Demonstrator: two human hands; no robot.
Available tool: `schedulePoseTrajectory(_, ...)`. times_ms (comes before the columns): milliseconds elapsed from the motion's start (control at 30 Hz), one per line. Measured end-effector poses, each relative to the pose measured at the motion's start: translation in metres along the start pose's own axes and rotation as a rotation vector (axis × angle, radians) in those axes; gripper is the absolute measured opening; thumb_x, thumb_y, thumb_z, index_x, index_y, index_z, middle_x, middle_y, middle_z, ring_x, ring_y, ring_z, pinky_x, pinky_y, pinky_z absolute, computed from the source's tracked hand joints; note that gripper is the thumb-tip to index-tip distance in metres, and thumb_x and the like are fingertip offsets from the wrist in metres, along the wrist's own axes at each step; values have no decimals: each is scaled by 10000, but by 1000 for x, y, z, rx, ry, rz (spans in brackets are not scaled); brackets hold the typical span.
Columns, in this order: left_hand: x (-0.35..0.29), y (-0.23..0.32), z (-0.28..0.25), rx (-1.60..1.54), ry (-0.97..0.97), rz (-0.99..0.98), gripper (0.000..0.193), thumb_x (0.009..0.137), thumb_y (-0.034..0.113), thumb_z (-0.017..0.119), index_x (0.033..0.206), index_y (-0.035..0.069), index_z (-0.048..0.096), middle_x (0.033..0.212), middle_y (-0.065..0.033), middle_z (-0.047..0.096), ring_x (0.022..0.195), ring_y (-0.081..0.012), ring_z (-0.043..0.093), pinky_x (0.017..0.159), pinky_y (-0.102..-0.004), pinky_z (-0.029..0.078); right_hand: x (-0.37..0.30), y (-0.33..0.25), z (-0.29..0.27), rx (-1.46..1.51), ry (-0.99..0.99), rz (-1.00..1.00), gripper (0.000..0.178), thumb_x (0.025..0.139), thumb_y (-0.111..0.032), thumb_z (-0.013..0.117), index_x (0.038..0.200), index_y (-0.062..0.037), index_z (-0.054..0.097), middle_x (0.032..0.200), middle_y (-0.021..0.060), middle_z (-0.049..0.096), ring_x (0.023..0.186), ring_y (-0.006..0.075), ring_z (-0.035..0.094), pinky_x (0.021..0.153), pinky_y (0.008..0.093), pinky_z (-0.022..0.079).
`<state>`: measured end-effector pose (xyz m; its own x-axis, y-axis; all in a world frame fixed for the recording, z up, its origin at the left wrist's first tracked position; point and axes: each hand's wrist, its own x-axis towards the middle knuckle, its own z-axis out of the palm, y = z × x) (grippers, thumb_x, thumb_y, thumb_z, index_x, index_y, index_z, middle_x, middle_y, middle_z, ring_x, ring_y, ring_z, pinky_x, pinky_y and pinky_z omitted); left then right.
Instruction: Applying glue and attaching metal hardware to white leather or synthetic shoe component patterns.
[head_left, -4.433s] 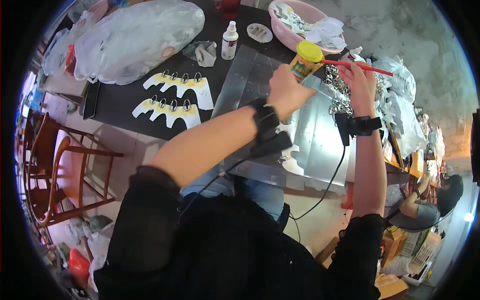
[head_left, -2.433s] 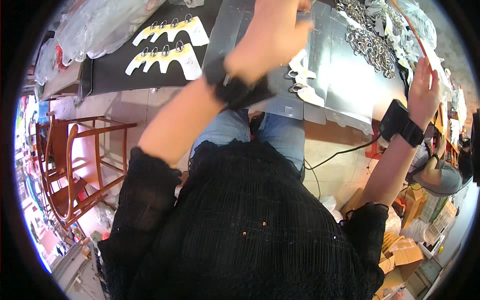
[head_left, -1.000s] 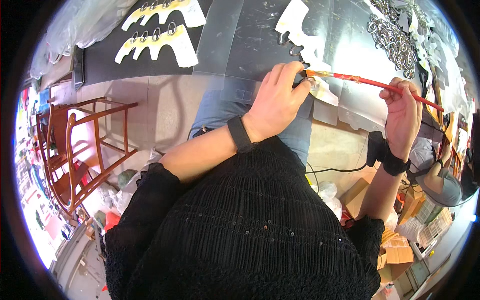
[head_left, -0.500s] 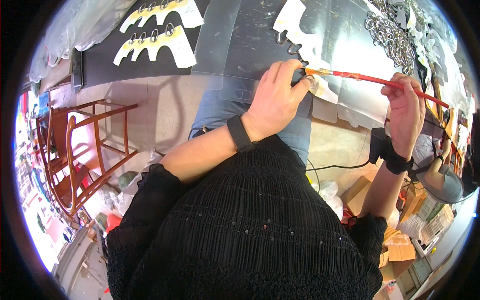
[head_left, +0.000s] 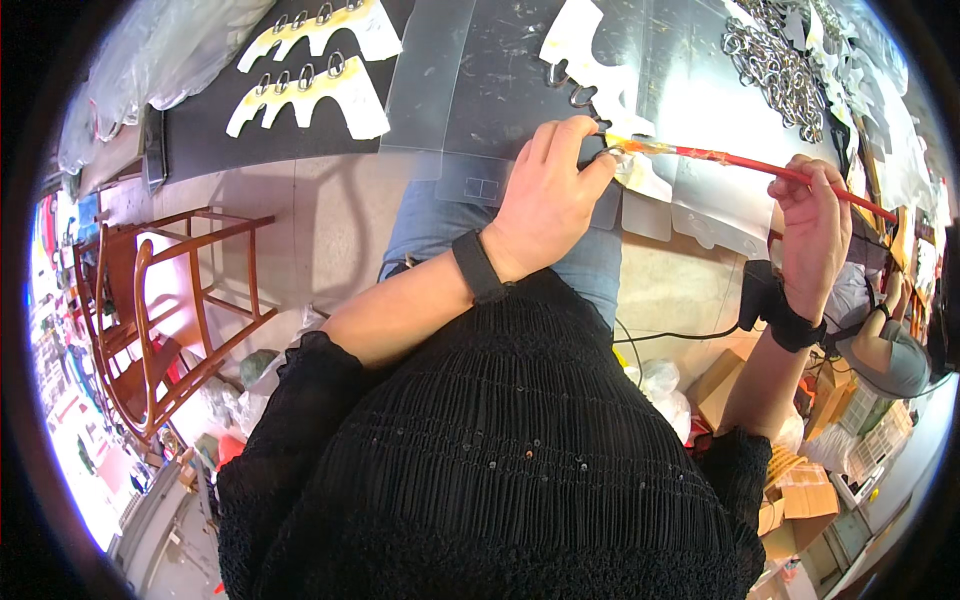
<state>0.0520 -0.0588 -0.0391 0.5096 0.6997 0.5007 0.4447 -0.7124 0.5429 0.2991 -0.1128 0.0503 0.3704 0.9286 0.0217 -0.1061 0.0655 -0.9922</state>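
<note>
A curved white piece (head_left: 580,45) with scalloped edges lies on the table in front of me, yellowish glue along its notched side. Metal rings (head_left: 581,95) sit at its notches. My left hand (head_left: 550,200) is at the near end of this piece, thumb and index finger pinching a metal ring at its edge; the fingertips partly hide it. My right hand (head_left: 812,215) is closed around the red handle of a brush (head_left: 740,160). The bristles, orange-yellow with glue, touch the white piece just beside my left fingertips.
Two finished-looking white pieces (head_left: 310,100) with rings lie on a black board at the left. A heap of metal rings (head_left: 775,75) is at the far right. Clear plastic sheets cover the table. A wooden chair (head_left: 180,310) stands left; cardboard boxes (head_left: 800,500) are at lower right.
The brush tip has shifted slightly along the white piece near my left fingertips, and its handle end sits a little higher. Both hands keep nearly the same grip and place.
</note>
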Motion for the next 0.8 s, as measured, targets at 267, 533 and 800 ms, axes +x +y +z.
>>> schedulePoseTrajectory(267, 0, 0, 0, 19, -10, -6, 215, 660, 14, 626, 873, 39, 608, 1013, -138, 483, 869, -284, 493, 731, -345, 443, -6, -4, -6, -60, 60, -3, 149, 891, -99, 432, 917, 24, 511, 877, 121, 560, 704, 179, 559, 658, 298, 463)
schedulePoseTrajectory(533, 0, 1, 0, 29, -20, -8, 233, 655, 12, 629, 884, 46, 608, 1018, -137, 480, 869, -282, 493, 732, -347, 440, -4, -2, 2, -33, 29, -14, 147, 893, -106, 437, 924, 16, 515, 881, 116, 559, 716, 179, 564, 672, 306, 470)
schedulePoseTrajectory(800, -1, 1, -1, 11, -7, -20, 223, 665, 3, 603, 883, 51, 608, 1013, -134, 482, 864, -281, 491, 726, -351, 441, -10, -10, -3, 3, 63, -44, 146, 892, -103, 441, 931, 15, 518, 901, 124, 560, 718, 181, 563, 673, 303, 468)
